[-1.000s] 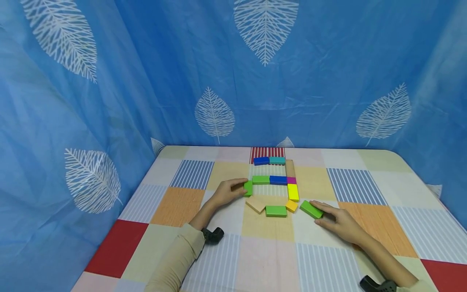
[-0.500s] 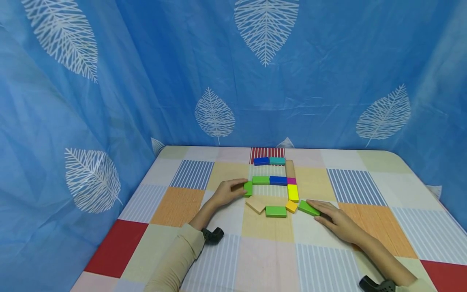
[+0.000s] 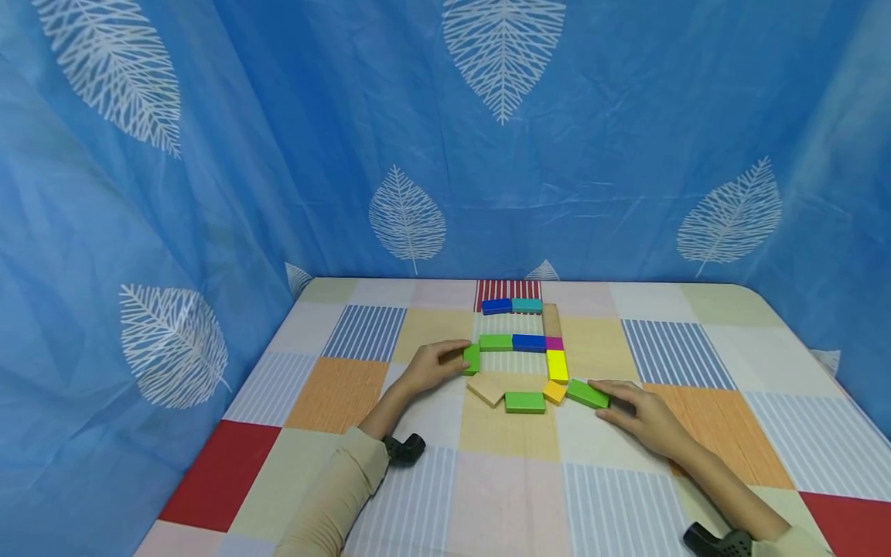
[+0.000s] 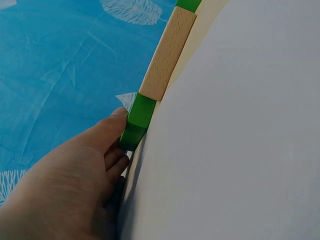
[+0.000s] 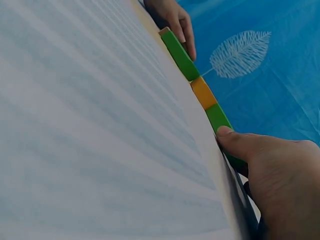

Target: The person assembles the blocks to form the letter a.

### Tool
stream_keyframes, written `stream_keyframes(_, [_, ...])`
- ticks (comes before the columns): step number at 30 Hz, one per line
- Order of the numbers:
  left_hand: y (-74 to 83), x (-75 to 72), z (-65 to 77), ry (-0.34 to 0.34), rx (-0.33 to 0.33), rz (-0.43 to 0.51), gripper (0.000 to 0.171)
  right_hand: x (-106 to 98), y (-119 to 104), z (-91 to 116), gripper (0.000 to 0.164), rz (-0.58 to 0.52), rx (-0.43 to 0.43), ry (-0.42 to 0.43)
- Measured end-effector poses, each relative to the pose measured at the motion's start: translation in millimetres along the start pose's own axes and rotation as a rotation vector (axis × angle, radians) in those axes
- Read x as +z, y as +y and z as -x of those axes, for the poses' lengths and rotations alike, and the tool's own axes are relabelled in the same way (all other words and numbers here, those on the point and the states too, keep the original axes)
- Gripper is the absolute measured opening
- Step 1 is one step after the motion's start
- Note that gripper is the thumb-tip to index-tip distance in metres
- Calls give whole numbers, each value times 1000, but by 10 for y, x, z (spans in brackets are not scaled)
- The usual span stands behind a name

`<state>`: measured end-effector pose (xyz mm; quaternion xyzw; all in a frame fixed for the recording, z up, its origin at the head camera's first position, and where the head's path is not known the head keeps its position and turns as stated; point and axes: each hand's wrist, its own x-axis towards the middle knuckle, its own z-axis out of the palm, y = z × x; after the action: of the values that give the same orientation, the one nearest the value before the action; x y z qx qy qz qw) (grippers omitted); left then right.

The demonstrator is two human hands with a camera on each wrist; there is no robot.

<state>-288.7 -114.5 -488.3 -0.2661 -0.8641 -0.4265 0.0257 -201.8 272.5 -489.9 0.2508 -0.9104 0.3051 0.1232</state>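
Observation:
At the left end of a block outline, my left hand (image 3: pixel 431 367) pinches a green block (image 3: pixel 472 360) between thumb and fingers. A plain wooden block (image 3: pixel 485 389) slants just in front of it, and the left wrist view shows the two close together. On the right, my right hand (image 3: pixel 643 414) holds the outer end of another green block (image 3: pixel 587 394), which lies angled with its inner end against or very near a small orange block (image 3: pixel 554 392). In the right wrist view, my thumb (image 5: pixel 227 132) presses on this green block. A third green block (image 3: pixel 525 402) lies left of the orange one.
Yellow (image 3: pixel 557 366), magenta (image 3: pixel 554 343) and tan (image 3: pixel 551 320) blocks line the right side. A green (image 3: pixel 496 343) and a blue block (image 3: pixel 529 343) form the middle row; blue (image 3: pixel 496 306) and teal (image 3: pixel 527 305) ones lie behind. A patchwork cloth (image 3: pixel 508 495) covers the table.
My right hand has shifted its green block slightly left, closer to the orange block, and turned it a little. My left hand and its block have stayed put.

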Motion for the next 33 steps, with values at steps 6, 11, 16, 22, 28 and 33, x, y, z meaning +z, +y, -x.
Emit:
stream_keyframes(6, [2,-2,3,-6,-7,1,43,12,0,-6,45,11,-3,7])
stream_keyframes(11, [3,7,0,-12,-16,-2,43,14,1,-4,45,10,-11,2])
stream_keyframes(16, [-9,20,-14,-11,-9,-6,43,18,8,2,45,11,-30,12])
stream_keyframes(22, [-23,27,-21,-3,-9,-6,43,26,13,4,44,13,-30,8])
stream_keyframes(28, [-14,20,-11,-7,-14,-4,43,24,7,9,44,10,-21,2])
stream_keyframes(33, [-7,10,-3,-9,-10,-5,43,26,-1,11,46,3,-16,-3])
